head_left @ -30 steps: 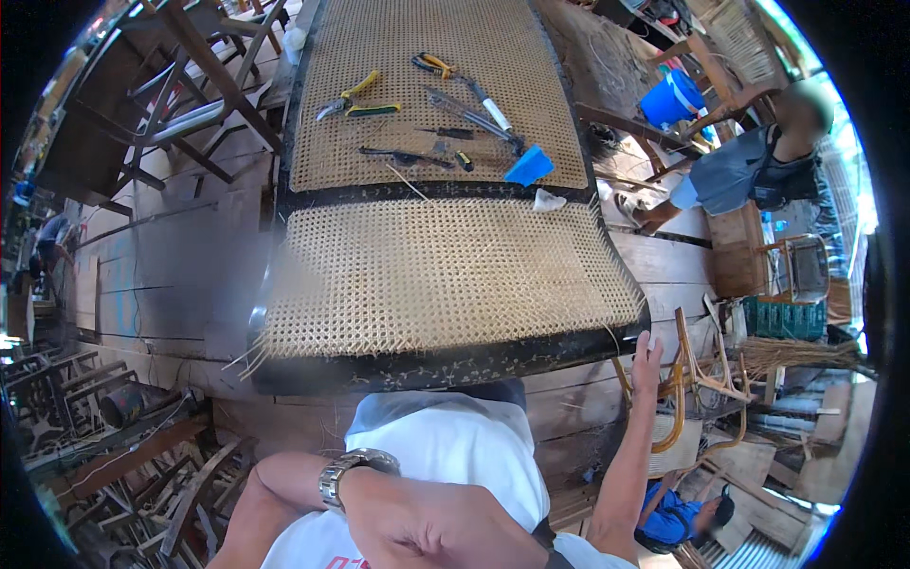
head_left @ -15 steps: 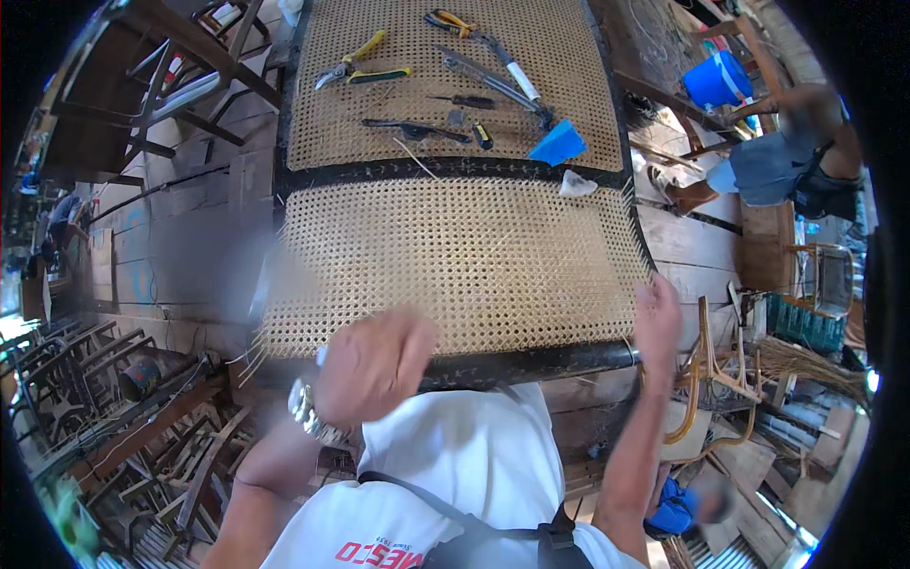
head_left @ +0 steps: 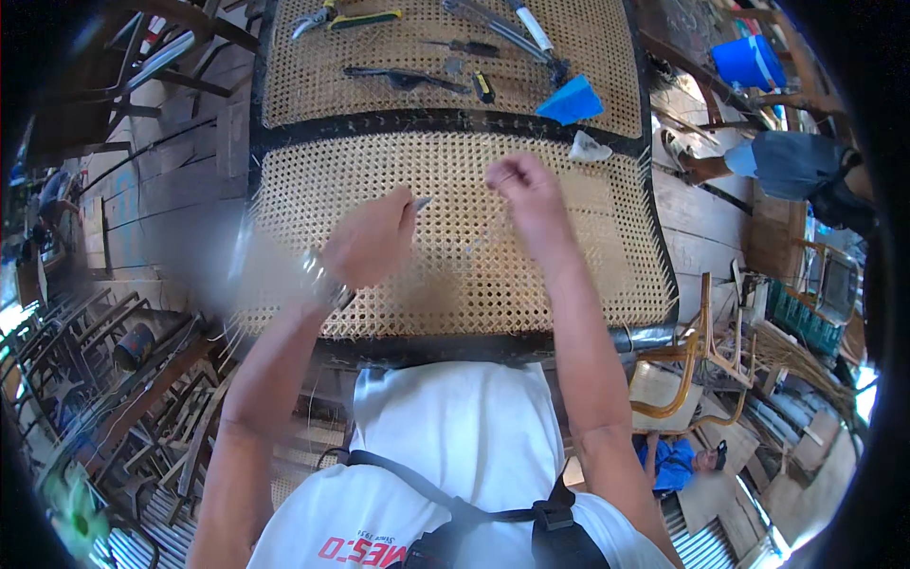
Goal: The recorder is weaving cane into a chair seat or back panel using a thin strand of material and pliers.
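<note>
A woven cane panel [head_left: 445, 275] in a black frame lies before me. Over its left half, my left hand [head_left: 370, 242] is closed, with a small grey pointed piece [head_left: 423, 202], perhaps a blade tip, sticking out by the thumb. My right hand [head_left: 533, 204] is over the middle, its fingers curled together in a pinch; what they hold, if anything, is hidden. Beyond the hands lie a blue wedge-shaped piece [head_left: 572, 100] and a crumpled whitish lump [head_left: 590, 148].
On the far cane panel are a yellow-handled cutter [head_left: 365, 19], a screwdriver [head_left: 464, 47], a dark slim tool [head_left: 403, 78] and a small yellow-black tool [head_left: 484, 88]. A blue bucket [head_left: 749, 64] and a person [head_left: 796, 166] are at right; another person [head_left: 678, 463] sits lower right.
Both hands have moved forward over the cane, the right one leaving the panel's right edge and swinging inward. My view has shifted, so the far tools sit higher.
</note>
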A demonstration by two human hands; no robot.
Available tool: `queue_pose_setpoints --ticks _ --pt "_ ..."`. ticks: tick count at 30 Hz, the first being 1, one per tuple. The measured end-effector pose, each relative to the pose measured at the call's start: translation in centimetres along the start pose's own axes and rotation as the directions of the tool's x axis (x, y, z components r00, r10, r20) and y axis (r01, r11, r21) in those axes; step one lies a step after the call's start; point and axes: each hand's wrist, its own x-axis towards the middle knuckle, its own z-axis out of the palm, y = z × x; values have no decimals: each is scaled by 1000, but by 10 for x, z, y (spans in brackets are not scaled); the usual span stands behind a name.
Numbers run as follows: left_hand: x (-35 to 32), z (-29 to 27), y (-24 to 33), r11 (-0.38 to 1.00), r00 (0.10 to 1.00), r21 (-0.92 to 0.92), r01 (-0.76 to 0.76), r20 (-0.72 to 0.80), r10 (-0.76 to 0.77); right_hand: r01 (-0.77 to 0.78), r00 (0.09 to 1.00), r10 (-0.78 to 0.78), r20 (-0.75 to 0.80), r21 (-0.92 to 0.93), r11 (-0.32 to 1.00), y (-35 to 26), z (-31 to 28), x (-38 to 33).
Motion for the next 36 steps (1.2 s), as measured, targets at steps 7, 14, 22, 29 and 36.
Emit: queue_pose_setpoints --ticks 7,14,22,29,36 --pt "27 53 69 973 967 136 -188 197 160 170 982 -91 -165 564 808 -42 -79 -19" --pt "18 92 103 872 896 240 -426 241 372 -77 990 134 48 -609 789 -24 -73 5" --pt "70 30 32 940 966 340 -21 248 -68 -137 978 209 15 -708 693 -16 -50 -1" --pt "111 9 56 818 899 513 -261 437 13 -18 1000 23 -5 -799 601 -19 -39 -5" --pt "122 11 95 596 860 663 -453 502 95 -14 1000 23 -2 -821 570 -17 -39 -5"
